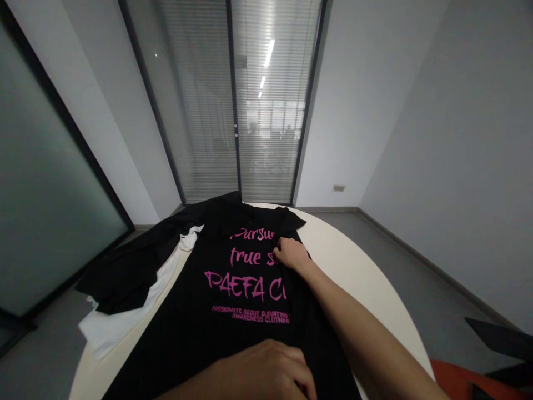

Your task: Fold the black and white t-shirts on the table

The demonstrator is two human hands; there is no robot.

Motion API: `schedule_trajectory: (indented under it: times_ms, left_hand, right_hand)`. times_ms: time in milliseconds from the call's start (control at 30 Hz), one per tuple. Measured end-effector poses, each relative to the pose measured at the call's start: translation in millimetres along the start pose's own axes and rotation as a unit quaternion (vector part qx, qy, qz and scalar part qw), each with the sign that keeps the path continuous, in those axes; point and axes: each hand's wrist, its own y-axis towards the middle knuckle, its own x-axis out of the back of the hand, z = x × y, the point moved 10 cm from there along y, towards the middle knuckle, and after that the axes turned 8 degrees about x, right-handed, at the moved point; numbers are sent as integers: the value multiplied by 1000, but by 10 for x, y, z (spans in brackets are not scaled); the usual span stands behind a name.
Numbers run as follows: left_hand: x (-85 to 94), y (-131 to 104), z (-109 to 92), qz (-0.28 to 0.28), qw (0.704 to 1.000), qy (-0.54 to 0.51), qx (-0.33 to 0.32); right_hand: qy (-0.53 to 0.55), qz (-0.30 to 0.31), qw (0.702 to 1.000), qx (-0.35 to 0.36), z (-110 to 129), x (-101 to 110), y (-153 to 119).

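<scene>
A black shirt [245, 339] with pink lettering lies spread over the round table, its right side folded inward over part of the print. My right hand [291, 253] pinches the cloth near the upper right of the lettering. Lower down, close to the bottom edge of the view, my left hand [270, 369] rests on the shirt with its fingers curled; the fingertips and whatever they grip are hidden.
The cream round table [375, 278] shows along its right rim. Other black clothing [129, 266] and a white garment [120, 328] lie at the left. A red-orange chair seat [462, 383] stands at the lower right.
</scene>
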Motion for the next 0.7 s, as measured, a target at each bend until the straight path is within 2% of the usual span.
schedule_trajectory:
  times_ms: [167, 233, 400, 567, 700]
  left_hand:
    - [180, -24, -35, 8, 1000, 16, 7]
    - [201, -41, -37, 28, 999, 20, 16]
    - [105, -126, 24, 96, 994, -5, 49]
    - [-32, -216, 123, 151, 985, -54, 68]
    - [-67, -193, 110, 161, 983, -67, 60]
  right_hand:
    - [78, -66, 995, -10, -128, 109, 153]
    - [129, -68, 989, 1, -137, 67, 168]
    - [135, -19, 990, 38, -44, -168, 70]
    - [102, -43, 992, 64, 0, -155, -12]
    - [109, -66, 980, 150, 92, -85, -58]
